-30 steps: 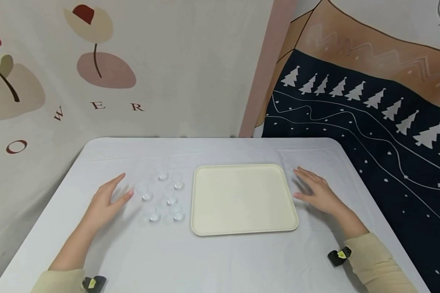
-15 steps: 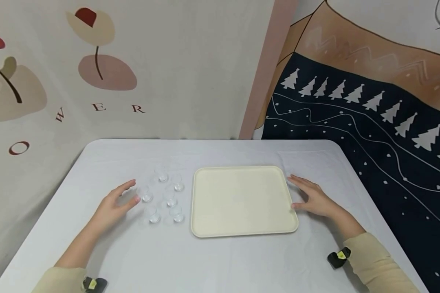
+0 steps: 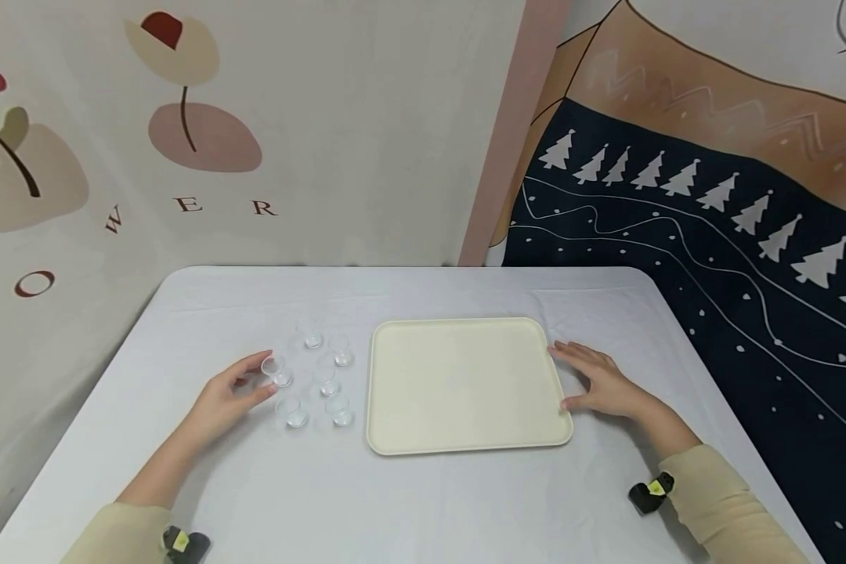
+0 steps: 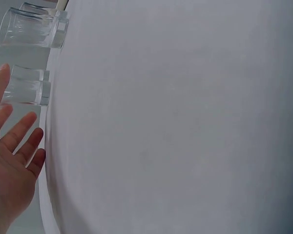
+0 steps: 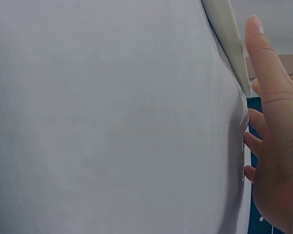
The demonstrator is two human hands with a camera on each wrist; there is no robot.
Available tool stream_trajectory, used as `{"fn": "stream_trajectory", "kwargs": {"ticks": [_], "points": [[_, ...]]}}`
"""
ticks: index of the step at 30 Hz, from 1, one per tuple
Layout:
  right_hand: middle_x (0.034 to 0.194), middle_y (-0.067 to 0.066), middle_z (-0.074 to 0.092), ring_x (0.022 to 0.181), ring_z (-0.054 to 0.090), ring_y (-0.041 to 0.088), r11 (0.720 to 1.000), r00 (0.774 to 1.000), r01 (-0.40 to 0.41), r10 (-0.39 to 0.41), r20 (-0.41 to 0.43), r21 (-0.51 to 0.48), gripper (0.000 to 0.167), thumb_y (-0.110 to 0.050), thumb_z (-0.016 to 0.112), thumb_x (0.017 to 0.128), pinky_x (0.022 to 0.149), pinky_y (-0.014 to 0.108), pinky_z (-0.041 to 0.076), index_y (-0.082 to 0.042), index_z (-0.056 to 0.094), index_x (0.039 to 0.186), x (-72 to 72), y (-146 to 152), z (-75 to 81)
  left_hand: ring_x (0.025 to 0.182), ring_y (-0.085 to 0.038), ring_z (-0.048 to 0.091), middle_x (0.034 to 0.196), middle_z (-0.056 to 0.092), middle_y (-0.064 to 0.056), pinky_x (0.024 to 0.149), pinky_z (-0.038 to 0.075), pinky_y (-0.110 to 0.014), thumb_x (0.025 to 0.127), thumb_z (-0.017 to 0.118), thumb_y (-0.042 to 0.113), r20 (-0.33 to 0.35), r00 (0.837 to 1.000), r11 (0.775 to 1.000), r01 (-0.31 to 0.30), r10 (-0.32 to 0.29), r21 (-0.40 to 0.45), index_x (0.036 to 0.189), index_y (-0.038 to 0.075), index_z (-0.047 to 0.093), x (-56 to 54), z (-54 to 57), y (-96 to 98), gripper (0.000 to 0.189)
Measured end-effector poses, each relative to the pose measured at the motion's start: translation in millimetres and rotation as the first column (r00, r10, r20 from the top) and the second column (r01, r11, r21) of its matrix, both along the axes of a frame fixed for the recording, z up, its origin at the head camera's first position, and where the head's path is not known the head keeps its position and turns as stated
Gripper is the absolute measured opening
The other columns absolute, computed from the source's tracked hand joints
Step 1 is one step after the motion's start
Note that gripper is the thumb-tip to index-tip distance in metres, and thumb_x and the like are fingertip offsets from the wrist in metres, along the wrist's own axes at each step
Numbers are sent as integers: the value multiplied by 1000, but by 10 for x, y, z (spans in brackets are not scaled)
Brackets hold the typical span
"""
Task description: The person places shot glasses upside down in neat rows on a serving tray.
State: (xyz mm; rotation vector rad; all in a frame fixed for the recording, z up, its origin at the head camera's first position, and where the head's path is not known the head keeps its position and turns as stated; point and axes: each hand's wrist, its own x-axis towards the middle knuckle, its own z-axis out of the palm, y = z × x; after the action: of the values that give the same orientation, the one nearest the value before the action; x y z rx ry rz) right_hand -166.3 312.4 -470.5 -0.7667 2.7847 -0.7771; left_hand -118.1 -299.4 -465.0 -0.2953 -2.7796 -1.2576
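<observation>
My left hand (image 3: 227,401) is beside the leftmost clear shot glass (image 3: 280,376), with thumb and forefinger on either side of it. In the left wrist view the thumb overlaps a glass (image 4: 29,91) while the other fingers (image 4: 20,130) are spread. Several more clear shot glasses (image 3: 330,384) stand upright to its right. A cream rectangular tray (image 3: 468,385) lies flat in the middle. My right hand (image 3: 599,384) is at the tray's right edge, its thumb and fingertips right at the rim, fingers loosely extended. The right wrist view shows the tray's side (image 5: 228,39) near the thumb.
A white cloth (image 3: 423,501) covers the table. Behind it hangs a pale curtain (image 3: 366,141) with flower prints; a dark cloth (image 3: 606,204) with white trees hangs on the right. Each sleeve carries a small black device (image 3: 651,493).
My left hand has moved right, bringing thumb and forefinger around the leftmost glass. My right hand has moved left to the tray's edge. Glasses and tray stay where they were.
</observation>
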Motion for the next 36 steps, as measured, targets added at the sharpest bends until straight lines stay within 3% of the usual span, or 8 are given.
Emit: {"fn": "stream_trajectory", "kwargs": {"ticks": [4,10,14,21,28,32,36], "points": [[150,25,29,136,18,47,1000,1000,-8,8,2,3,96,-48,81,69,102,66,7,-8,38,146,-8,13,-19,109,-17,48,124,58,-20,86,35,-19,88,72,23,13,1000,1000,-15,15,-19,136,3,50,-39,-40,13,57],[150,24,28,136,17,47,1000,1000,-15,15,-2,-3,98,-48,81,67,101,67,7,-10,38,146,-19,31,-43,121,-43,42,134,49,-26,96,35,-53,87,72,28,93,995,999,-38,36,14,134,0,50,-76,-76,30,59],[150,23,28,136,17,47,1000,1000,-18,18,-1,-4,98,-48,81,66,101,67,7,-12,38,146,-24,41,-54,125,-49,38,134,47,-29,98,31,-62,87,72,28,105,994,999,-44,41,25,132,-3,51,-87,-93,44,58],[151,22,27,137,16,46,1000,1000,-17,17,5,-3,99,-49,81,66,102,67,6,-14,37,147,-33,54,-73,124,-52,38,130,47,-33,99,32,-61,86,73,29,118,991,997,-71,69,8,130,-6,52,-98,-111,77,60],[152,21,26,137,15,46,1000,1000,-1,1,26,-9,99,-49,81,66,103,66,4,-14,37,147,-24,39,-59,119,-47,46,120,56,-30,97,36,-57,85,75,20,36,995,995,-94,94,13,121,-6,60,-111,-151,79,47],[152,22,26,137,15,46,1000,1000,-1,1,24,-16,98,-49,81,67,102,67,4,-13,37,147,-23,29,-54,121,-47,44,122,56,-28,98,35,-57,85,75,22,57,994,995,-99,97,22,120,-5,61,-108,-147,61,47],[152,21,27,137,15,45,1000,1000,-2,2,24,-16,99,-48,82,66,103,66,4,-14,37,147,-27,34,-72,114,-38,52,119,60,-21,93,44,-39,85,75,22,43,993,994,-113,113,7,119,-1,63,-90,-136,49,43]]}}
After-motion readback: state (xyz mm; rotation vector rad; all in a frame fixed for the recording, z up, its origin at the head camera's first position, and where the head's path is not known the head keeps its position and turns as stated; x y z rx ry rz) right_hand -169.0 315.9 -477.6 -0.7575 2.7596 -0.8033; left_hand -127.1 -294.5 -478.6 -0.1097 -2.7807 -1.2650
